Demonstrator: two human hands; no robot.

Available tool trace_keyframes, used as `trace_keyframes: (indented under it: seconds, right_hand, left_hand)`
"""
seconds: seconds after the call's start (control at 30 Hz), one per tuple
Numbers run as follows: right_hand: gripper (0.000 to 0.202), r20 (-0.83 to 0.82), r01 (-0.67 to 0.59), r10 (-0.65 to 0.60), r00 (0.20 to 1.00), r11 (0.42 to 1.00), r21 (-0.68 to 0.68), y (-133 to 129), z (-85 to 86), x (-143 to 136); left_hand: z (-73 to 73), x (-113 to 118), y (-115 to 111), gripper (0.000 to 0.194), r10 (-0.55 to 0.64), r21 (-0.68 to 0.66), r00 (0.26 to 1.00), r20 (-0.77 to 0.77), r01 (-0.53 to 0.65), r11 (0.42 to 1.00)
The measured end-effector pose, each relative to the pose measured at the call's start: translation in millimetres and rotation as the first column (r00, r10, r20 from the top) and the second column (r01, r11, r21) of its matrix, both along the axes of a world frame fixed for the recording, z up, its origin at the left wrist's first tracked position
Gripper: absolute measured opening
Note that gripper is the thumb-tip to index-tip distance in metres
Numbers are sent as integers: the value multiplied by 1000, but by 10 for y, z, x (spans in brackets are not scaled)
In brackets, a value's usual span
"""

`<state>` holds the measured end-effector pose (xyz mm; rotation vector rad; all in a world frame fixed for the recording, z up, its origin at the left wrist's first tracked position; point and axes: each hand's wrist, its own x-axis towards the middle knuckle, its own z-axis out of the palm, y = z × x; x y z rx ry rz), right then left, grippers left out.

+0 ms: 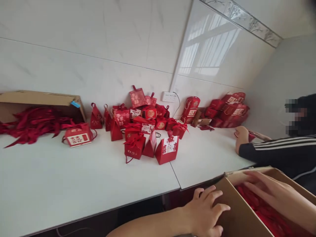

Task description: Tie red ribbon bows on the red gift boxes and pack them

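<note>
At the lower right stands an open cardboard box (243,210) with red ribbon-like material (261,205) inside. My left hand (206,210) is beside the box's outer left wall, its fingers spread and bent; whether they touch the cardboard I cannot tell. Inside the box, just above the red material, my right hand (274,191) reaches with fingers stretched out near the left inner wall. Nothing shows in either hand. On the white table nearby are several red gift boxes, the closest being a pointed one (168,151) with a white label and a bow-topped one (134,146).
A person in a dark striped sleeve (283,148) handles a red item at the right. Red boxes (230,110) are stacked against the wall. A cardboard carton (44,97) with red ribbons (37,123) lies at the far left. The table (86,184) ends along its front edge.
</note>
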<state>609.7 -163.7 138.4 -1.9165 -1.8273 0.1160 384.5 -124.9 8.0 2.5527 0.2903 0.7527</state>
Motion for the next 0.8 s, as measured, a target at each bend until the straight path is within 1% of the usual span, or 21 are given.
trace_keyframes:
  seconds: [0.03,0.07,0.1,0.13,0.2,0.27,0.3,0.33,0.37,0.4,0.47,0.5,0.53,0.57,0.6,0.63,0.67,0.7,0.73,0.77,0.8]
  right_hand:
    - [18,-29,-89,87,996,992,-92,247,-10,-221]
    - [23,-49,-207,202,978,971,-121,472,-21,-486]
    - [27,-39,-330,327,944,937,-114,667,-32,-782]
    - [27,-19,-455,457,889,881,-127,831,-44,-1093]
    - [22,47,-614,622,782,780,-120,1082,-72,-1703]
    - [18,109,-694,695,710,718,-59,1275,-105,-2233]
    - [19,133,-717,714,688,696,-28,1365,-119,-2459]
    - [26,153,-727,719,677,687,-10,1454,-131,-2660]
    - [38,170,-720,711,682,694,-13,1544,-136,-2837]
    - [54,183,-696,691,700,717,-45,1633,-136,-2994]
    - [91,212,-601,630,747,777,-190,1809,-119,-3249]
    - [107,236,-526,593,770,799,-291,1893,-104,-3349]
    - [118,268,-438,555,787,810,-390,1973,-89,-3430]
    - [125,298,-354,528,795,803,-479,2049,-76,-3492]
    - [127,310,-291,518,797,779,-555,2119,-67,-3536]
    - [126,299,-258,522,799,747,-613,2179,-64,-3565]
    - [125,271,-260,537,799,715,-649,2229,-68,-3582]
    - [123,231,-297,565,792,687,-664,2264,-79,-3590]
    - [122,184,-363,609,772,659,-658,2284,-95,-3593]
    - [120,139,-450,668,731,625,-638,2288,-115,-3594]
    - [117,99,-546,741,664,571,-613,2277,-138,-3596]
  left_hand:
    - [32,-160,63,61,61,16,998,18,-61,998]
    - [65,-330,129,56,129,26,991,46,-130,991]
    - [97,-510,195,50,199,32,976,87,-203,979]
    - [126,-702,257,43,271,29,953,135,-277,960]
    - [167,-1111,356,29,418,-8,879,231,-428,904]
    - [178,-1530,416,21,555,-63,780,287,-563,824]
    - [172,-1733,432,19,619,-91,729,293,-623,777]
    - [159,-1928,439,18,677,-119,679,285,-676,728]
    - [141,-2111,440,17,726,-143,633,268,-719,680]
    - [118,-2281,435,17,771,-167,589,242,-757,632]
    - [67,-2582,411,17,843,-211,510,173,-816,537]
    - [41,-2715,395,17,869,-233,475,139,-837,495]
    - [15,-2837,376,16,890,-258,442,110,-852,456]
    - [-10,-2949,358,16,906,-286,413,88,-861,421]
    - [-33,-3053,340,16,918,-319,388,74,-864,391]
    - [-53,-3149,324,16,928,-355,367,68,-860,367]
    - [-71,-3237,311,17,935,-394,348,65,-852,345]
    - [-86,-3317,301,18,942,-434,329,63,-841,322]
    - [-96,-3390,295,19,950,-475,307,61,-828,298]
    - [-101,-3453,293,20,957,-515,284,58,-813,272]
    - [-102,-3508,295,21,964,-554,259,55,-795,245]
